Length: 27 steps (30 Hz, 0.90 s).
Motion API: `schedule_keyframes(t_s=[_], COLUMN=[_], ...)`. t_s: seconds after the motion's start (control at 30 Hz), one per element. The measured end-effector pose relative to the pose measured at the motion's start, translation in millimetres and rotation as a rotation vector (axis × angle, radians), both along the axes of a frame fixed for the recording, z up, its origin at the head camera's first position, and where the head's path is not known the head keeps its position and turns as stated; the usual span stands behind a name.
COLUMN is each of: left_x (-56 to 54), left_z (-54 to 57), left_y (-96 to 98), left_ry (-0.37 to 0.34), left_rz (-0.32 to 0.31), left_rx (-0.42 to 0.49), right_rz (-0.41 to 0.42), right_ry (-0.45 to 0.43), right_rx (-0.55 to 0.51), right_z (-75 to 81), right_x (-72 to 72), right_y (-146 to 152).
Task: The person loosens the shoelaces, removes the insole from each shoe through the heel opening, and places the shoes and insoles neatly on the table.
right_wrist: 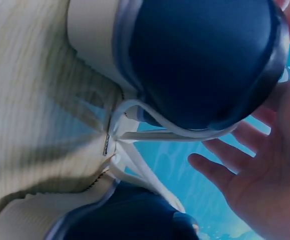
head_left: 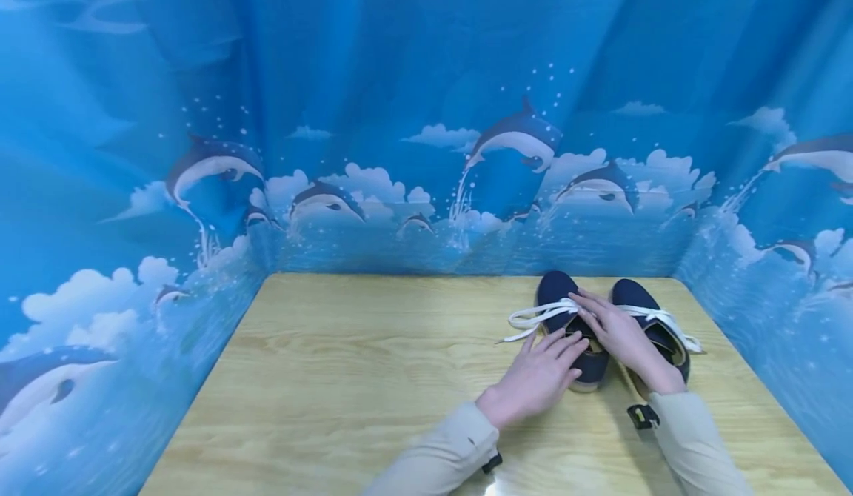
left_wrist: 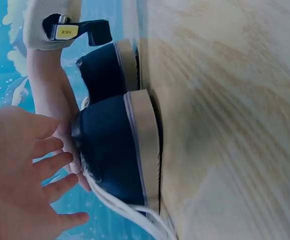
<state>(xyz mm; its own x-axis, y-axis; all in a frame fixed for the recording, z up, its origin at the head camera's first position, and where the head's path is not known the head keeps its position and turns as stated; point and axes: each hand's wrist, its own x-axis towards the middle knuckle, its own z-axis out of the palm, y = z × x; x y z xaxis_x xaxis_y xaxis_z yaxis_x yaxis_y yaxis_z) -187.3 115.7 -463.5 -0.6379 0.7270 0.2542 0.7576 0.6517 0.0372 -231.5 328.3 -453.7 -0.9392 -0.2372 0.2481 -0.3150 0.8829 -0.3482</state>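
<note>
Two navy lace-up shoes with white laces stand side by side on a wooden table. Over the lace area of the left shoe [head_left: 556, 289] lies my right hand [head_left: 620, 337], its fingers extended. My left hand [head_left: 540, 377] hovers at that shoe's opening with fingers spread; in the left wrist view its palm faces the shoe's side [left_wrist: 112, 145]. A lace [head_left: 529, 318] loops out to the left from under my right fingertips. The right shoe [head_left: 629, 294] sits just beyond my right hand, partly hidden by it. Fingers of my right hand [right_wrist: 265, 165] show outstretched beside a lace in the right wrist view.
The wooden tabletop [head_left: 346, 377] extends far to the left of the shoes. A blue curtain [head_left: 400, 244] with dolphins and clouds closes off the back and both sides. The right shoe's lace end [head_left: 693, 346] trails toward the table's right edge.
</note>
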Motion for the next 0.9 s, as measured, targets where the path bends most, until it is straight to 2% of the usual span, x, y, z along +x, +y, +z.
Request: schedule_keyframes(t_s=[0.27,0.53,0.77,0.9], left_x=[1.2,-0.7,-3.4,-6.1], left_z=[-10.0,-8.9,-7.2,-8.2], left_y=[5.2,0.3,-5.3,-8.1], left_ry=[-0.010,-0.002,-0.002,-0.006], left_rz=[0.008,0.014,0.011,0.015], left_rx=[-0.015,-0.017,0.002,0.019], right_rz=[-0.037,-0.061,-0.089,-0.109], right_ry=[-0.008,0.008,0.086,0.078], right_rx=[-0.028,-0.050,-0.097,-0.128], right_z=[-13.0,-15.6,-20.0,-22.3], right_x=[-6.4,-7.0,-2.6,-0.6], right_y=[-0.2,-3.4,-8.6,-11.7])
